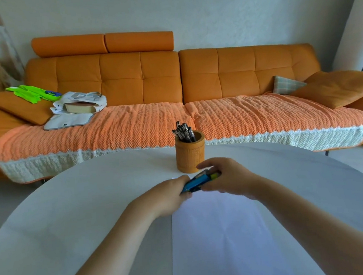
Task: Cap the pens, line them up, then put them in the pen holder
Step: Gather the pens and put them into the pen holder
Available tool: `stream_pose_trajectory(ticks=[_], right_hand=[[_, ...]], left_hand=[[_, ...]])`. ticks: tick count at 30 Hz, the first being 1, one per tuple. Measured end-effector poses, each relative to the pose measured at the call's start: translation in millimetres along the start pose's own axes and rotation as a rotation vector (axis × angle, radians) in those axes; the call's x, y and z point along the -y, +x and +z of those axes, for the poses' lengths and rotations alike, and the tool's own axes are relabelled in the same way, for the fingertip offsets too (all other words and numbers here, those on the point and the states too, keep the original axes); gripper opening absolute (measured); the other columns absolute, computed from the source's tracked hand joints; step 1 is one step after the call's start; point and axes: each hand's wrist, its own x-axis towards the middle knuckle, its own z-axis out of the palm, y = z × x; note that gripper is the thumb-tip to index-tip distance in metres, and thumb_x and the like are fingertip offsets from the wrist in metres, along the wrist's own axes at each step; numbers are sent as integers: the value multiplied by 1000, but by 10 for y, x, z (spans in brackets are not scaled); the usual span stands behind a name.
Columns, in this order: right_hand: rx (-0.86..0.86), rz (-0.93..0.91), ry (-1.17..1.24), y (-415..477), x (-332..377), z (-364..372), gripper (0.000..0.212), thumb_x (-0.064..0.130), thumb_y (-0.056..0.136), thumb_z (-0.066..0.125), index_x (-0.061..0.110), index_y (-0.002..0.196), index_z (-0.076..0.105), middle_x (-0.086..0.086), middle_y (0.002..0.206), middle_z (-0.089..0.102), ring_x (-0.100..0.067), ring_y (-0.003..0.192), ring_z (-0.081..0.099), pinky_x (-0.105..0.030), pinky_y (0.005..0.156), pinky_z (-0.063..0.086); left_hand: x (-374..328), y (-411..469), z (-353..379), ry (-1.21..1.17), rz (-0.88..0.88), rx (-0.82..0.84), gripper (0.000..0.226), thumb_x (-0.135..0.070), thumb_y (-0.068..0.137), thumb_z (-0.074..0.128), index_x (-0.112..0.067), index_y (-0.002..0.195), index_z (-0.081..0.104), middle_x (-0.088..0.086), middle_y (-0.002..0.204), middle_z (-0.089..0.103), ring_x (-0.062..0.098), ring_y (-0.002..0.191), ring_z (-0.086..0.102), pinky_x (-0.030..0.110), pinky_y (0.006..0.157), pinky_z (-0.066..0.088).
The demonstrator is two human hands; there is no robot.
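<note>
A bundle of thick pens (199,181), blue with a yellow-green one at the right end, lies slanted between my two hands just above the white table (72,214). My left hand (170,193) grips the bundle's lower left end. My right hand (226,177) closes over its upper right end, hiding the tips. Just behind the hands stands the wooden pen holder (190,156), upright, with several black capped pens (183,132) leaning in it.
A white sheet of paper (221,233) lies on the round table in front of me, under my hands. Behind the table runs an orange sofa (139,79) with a woven throw, a bag (80,105), green gloves and cushions.
</note>
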Motion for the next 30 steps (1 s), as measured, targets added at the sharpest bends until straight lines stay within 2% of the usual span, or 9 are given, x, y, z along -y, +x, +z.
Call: stream_pose_trajectory(ticks=[3,8,10,14,18,21,23,27,30], right_hand=[[0,-36,502,-4,-16,3,42,-1,79,76,13,117,64,-13,88,69,-19,67,52,-30,63,45],[-26,-109,605,22,132,169,46,25,77,78,6,115,62,-9,96,70,-24,90,65,-36,81,50],[-80,-169,720,37,207,235,38,18,84,74,-5,109,57,-19,86,64,-37,77,62,-44,68,55],[-135,-186,829,86,310,248,9,9,89,68,3,89,61,-33,77,58,-43,56,52,-45,50,48],[-186,-214,925,153,405,116,27,5,96,57,16,75,69,-15,81,71,-33,85,67,-50,82,55],[-235,-220,975,284,443,-53,11,3,97,55,7,86,54,-13,75,60,-30,80,61,-51,91,51],[-325,-208,1006,390,470,-224,7,3,97,54,7,94,49,-12,75,56,-27,73,60,-51,92,52],[-483,-264,1058,607,579,-609,10,4,98,52,7,105,45,-9,77,53,-17,65,59,-45,85,56],[-603,-263,1009,842,635,-772,11,7,98,55,11,101,45,-7,77,53,-15,64,59,-45,86,56]], left_hand=[[-36,-20,-115,-252,-9,-25,28,-32,100,46,-34,128,43,-8,97,55,13,91,55,33,82,45],[-132,-10,-126,-413,36,-29,44,-30,102,44,-37,143,31,-8,90,54,9,81,52,31,81,50],[-189,17,-85,-453,59,-26,46,-29,102,43,-38,144,27,-5,88,54,9,78,52,26,73,49],[-266,82,-75,-536,139,-93,29,-25,100,49,-30,128,42,-5,86,60,6,75,59,23,72,51],[-277,146,-228,-543,172,-180,12,-23,97,57,-34,101,58,-16,88,65,-10,74,60,7,65,45],[-196,233,-411,-495,108,-135,25,-37,92,62,-28,116,63,-20,112,63,-3,95,61,17,78,46],[-105,308,-534,-446,15,-272,38,-43,90,63,-26,123,61,-18,117,59,8,109,58,27,86,44],[28,544,-684,-352,46,-749,22,-32,91,62,-23,111,58,-4,107,56,14,96,55,20,73,40],[42,831,-702,-353,36,-693,57,-36,90,64,-20,138,39,4,141,39,21,131,38,32,102,37]])
